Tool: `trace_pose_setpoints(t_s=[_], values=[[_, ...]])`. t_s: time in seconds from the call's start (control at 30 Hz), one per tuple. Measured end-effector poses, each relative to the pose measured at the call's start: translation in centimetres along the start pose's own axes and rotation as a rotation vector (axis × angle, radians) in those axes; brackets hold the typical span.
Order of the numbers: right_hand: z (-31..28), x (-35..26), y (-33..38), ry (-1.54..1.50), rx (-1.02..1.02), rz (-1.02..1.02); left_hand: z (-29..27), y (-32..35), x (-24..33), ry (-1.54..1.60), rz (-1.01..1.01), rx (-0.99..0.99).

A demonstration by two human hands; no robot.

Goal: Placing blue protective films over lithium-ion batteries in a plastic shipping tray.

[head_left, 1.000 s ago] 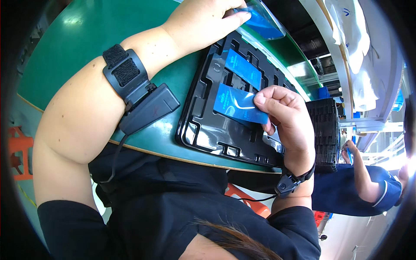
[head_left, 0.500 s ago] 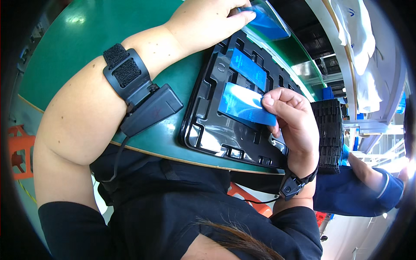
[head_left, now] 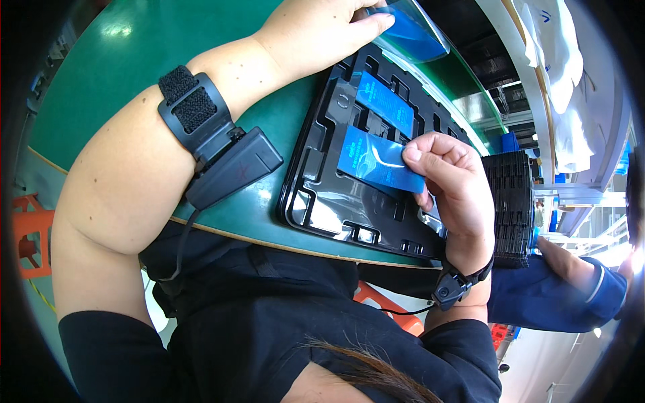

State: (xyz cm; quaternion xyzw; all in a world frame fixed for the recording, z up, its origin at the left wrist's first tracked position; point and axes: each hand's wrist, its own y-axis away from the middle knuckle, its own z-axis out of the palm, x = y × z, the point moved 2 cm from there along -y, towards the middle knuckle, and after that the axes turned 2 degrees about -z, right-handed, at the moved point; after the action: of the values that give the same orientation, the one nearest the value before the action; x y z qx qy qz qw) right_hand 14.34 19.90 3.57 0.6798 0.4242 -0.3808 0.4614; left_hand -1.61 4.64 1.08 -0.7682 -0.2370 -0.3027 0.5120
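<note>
My right hand (head_left: 455, 176) pinches one end of a blue film sheet (head_left: 371, 160) between thumb and fingers. The sheet lies over a pocket of a black plastic tray (head_left: 310, 183), its far end low against the tray. Farther along, another blue film piece (head_left: 385, 102) rests in the tray. At the top, my left hand (head_left: 329, 30) is closed on the near edge of a larger clear-and-blue film sheet (head_left: 411, 37), held above the tray's far end. Some of its fingertips are hidden at the picture's edge.
The tray sits on a green table (head_left: 248, 158) with a wooden edge. A tall stack of black trays (head_left: 508, 208) stands to the right, beside a person's blue sleeve (head_left: 557, 294). Shelving (head_left: 537, 80) with white plastic sheeting runs along the far right. An orange stool (head_left: 33, 235) is at left.
The blue film sheet in my right hand has flattened toward the tray, and its glare has shrunk. My right hand has shifted very slightly left. My left hand stays nearly still.
</note>
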Motion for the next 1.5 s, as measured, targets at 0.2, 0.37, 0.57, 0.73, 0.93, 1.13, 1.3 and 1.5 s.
trace_pose_setpoints(t_s=[0.2, 0.37, 0.57, 0.73, 0.93, 1.13, 1.3, 1.5], values=[[0.1, -0.1, 0.1, 0.015, 0.003, -0.008, 0.1, -0.1, -0.1, -0.007, -0.006, 0.002], [0.4, -0.4, 0.3, 0.140, 0.031, 0.006, 0.1, -0.1, 0.0, 0.006, -0.005, -0.001], [1.7, -0.8, 1.0, 0.455, 0.057, -0.095, 0.2, -0.1, -0.1, 0.006, 0.000, 0.004], [2.2, -1.5, 0.7, 0.929, 0.018, -0.397, 0.1, 0.1, 0.1, 0.001, -0.014, -0.005], [1.4, -2.1, 1.2, 1.155, -0.034, -0.443, -0.1, 0.0, 0.4, 0.032, -0.004, -0.001], [-0.6, -1.8, 0.3, 0.939, -0.046, -0.354, 0.2, -0.2, 0.3, 0.052, -0.075, -0.047], [-1.8, -1.1, -0.1, 0.732, 0.068, -0.470, 0.4, 0.0, 0.6, 0.061, -0.130, -0.066], [-2.3, -1.1, 0.3, 0.678, 0.054, -0.512, 0.6, 0.0, 0.4, 0.189, -0.179, -0.110]])
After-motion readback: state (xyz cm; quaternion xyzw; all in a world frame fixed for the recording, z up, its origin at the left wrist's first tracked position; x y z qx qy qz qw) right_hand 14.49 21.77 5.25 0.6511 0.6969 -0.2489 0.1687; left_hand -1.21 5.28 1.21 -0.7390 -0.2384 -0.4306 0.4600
